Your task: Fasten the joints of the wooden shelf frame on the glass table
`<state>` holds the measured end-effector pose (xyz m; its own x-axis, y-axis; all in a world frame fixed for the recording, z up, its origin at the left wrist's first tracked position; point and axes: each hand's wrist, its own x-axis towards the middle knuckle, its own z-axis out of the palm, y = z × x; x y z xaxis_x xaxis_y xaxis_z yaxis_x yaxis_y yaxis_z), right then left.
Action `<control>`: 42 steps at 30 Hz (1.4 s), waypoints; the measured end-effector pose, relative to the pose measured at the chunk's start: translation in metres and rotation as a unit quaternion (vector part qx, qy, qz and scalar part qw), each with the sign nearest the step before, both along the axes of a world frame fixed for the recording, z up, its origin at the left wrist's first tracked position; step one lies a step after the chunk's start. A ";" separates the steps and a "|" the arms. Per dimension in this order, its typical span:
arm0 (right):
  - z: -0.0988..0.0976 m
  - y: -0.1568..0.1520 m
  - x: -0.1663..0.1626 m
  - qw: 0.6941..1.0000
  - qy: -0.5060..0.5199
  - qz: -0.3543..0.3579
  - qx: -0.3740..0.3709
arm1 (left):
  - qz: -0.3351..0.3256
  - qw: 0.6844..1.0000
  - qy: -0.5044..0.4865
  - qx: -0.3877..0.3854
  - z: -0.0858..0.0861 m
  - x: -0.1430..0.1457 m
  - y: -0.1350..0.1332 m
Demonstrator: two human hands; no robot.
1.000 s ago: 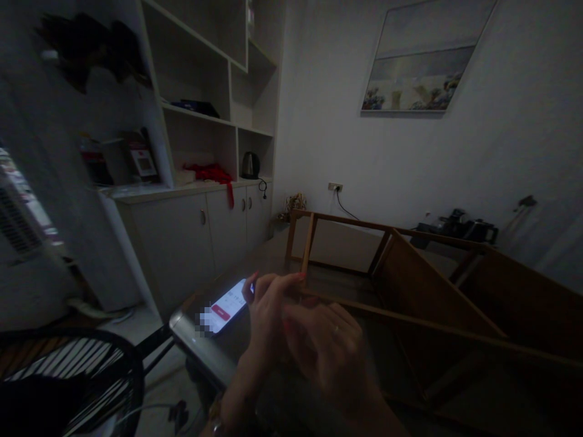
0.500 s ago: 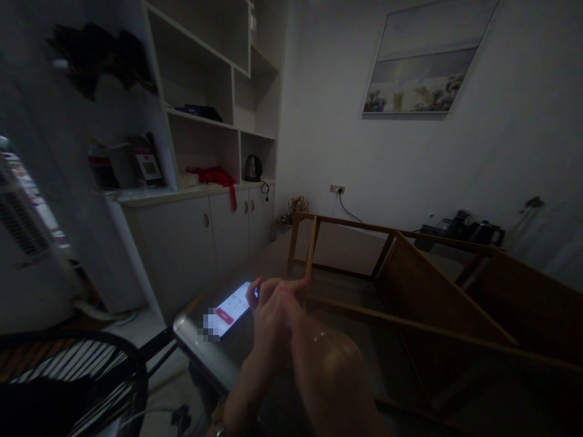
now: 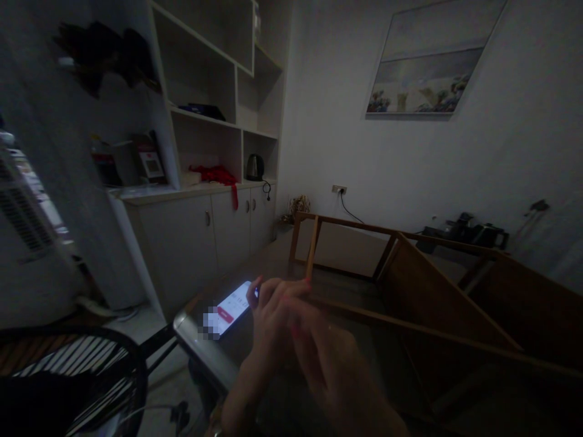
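Note:
My left hand (image 3: 269,312) is in the lower middle, at the near left corner of a brown wooden frame (image 3: 392,321) lying on its side. Its outer finger sticks out toward the phone, while the others bend to the right by the frame's rail. Whatever is under those fingers is hidden. My right hand (image 3: 325,349) meets it from the right, fingers curled and pressed together at the left hand's fingertips. I cannot make out anything between them. Left of my hands a lit phone (image 3: 230,308) lies on the dark tabletop (image 3: 266,261), its screen showing a red button.
White cabinets (image 3: 182,237) with open shelves stand at the left, bearing red cloth (image 3: 218,175) and a kettle (image 3: 255,167). A black chair (image 3: 136,370) is at lower left. Dark appliances (image 3: 469,230) sit behind the frame. A cord runs from the wall socket (image 3: 339,189).
My right hand has turned and drawn slightly down and right, its fingers now more curled. My left hand stays nearly still. The view has shifted a little; the phone and frame lie as before.

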<state>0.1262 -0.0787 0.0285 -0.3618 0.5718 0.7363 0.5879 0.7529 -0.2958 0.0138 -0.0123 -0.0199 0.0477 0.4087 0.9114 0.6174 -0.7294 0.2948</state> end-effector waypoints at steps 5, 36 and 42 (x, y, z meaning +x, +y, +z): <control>0.009 -0.003 0.015 0.988 -0.008 0.076 -0.131 | 0.000 1.000 0.014 -0.008 0.004 -0.001 -0.004; 0.013 0.008 0.020 0.997 -0.069 0.021 0.027 | 0.009 1.000 0.003 -0.005 0.002 0.004 -0.004; 0.010 0.007 0.016 0.994 -0.104 0.008 0.040 | 0.002 1.000 -0.003 -0.003 0.003 0.004 -0.006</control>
<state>0.1422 -0.0719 0.0388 -0.5196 0.5076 0.6873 0.6173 0.7792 -0.1087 0.0173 -0.0184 -0.0166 0.0404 0.4151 0.9089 0.6177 -0.7254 0.3039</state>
